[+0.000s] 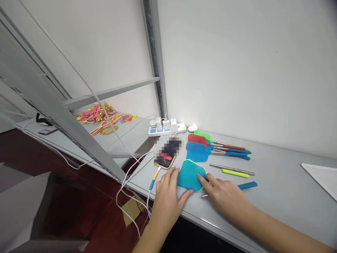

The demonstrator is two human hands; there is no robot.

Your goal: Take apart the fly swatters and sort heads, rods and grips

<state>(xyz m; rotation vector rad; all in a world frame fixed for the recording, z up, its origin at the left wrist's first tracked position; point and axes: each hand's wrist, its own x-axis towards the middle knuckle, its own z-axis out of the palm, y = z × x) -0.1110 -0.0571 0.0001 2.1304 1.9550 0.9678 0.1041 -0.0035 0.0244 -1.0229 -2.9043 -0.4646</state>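
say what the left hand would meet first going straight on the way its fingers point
Probably the rectangular dark-screened phone in a yellowish case, though depth is unclear. The left hand touches the blue mesh flyswatter head.

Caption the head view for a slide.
Left hand and right hand touching a blue flyswatter head, more flyswatters lying beyond.

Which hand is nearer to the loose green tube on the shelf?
Right. The right hand is just in front of the green tube; the left hand is farther, to its left, touching the nearest blue swatter head.
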